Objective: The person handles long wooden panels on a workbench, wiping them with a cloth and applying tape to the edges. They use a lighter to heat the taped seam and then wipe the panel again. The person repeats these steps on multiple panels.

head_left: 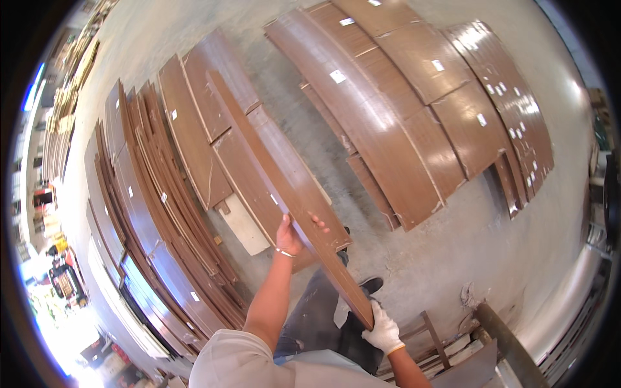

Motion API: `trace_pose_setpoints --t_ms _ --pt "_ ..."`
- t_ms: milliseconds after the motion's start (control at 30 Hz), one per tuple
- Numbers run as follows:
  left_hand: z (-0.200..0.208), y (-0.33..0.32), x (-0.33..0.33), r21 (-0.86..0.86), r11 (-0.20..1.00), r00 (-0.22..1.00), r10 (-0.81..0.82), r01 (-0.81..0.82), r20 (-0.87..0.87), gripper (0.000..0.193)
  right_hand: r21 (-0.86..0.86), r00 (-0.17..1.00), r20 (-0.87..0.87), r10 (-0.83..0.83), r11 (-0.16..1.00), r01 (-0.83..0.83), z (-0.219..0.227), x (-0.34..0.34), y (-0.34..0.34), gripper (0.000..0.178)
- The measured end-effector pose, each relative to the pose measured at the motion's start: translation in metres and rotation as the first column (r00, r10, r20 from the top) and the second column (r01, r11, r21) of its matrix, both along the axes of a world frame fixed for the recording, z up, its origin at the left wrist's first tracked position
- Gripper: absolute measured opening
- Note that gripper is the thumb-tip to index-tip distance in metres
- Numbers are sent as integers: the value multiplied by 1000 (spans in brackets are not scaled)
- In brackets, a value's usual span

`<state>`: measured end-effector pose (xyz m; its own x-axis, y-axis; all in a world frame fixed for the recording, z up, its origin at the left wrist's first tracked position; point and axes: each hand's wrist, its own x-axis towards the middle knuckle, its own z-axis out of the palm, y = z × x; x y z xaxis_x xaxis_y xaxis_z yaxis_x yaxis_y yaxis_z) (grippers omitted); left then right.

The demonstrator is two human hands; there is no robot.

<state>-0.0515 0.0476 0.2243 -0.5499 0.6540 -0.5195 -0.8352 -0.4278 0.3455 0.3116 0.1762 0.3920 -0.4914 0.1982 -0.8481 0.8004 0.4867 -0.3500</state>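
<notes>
A long, narrow brown board (275, 169) with a small white label runs slantwise from the upper left down toward my body, held above the stacks. My bare left hand (292, 236), with a pale band at its wrist, is wrapped under the board near its middle, fingertips showing beyond the far edge. At the near end my right hand (383, 328), in a white work glove, grips the board's end corner. Beneath the board lies a stack of brown panels (242, 158), partly hidden by it.
Rows of stacked brown panels (388, 116) lie to the right on the concrete floor (504, 258). More long boards (171, 220) are piled at the left. Near my feet, at the lower right, are a dark roll (508, 343) and a metal frame (435, 336). Bright doorway light comes from the far left.
</notes>
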Motion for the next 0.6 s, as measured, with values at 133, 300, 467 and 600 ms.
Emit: trace_pose_setpoints --t_ms 133,300,467,600 --pt "-16 -10 -26 -230 973 997 39 -22 69 56 -350 985 148 -89 927 137 31 51 0 112" --pt "-51 -36 60 -519 837 960 -23 172 280 54 -329 951 229 -207 903 275 55 111 -33 103" --pt "-66 -65 170 -625 746 909 64 231 412 77 -70 949 295 -108 988 134 106 179 -77 82" --pt "-50 -76 196 -467 811 909 -176 351 378 78 74 953 170 -250 968 241 146 232 -136 59"
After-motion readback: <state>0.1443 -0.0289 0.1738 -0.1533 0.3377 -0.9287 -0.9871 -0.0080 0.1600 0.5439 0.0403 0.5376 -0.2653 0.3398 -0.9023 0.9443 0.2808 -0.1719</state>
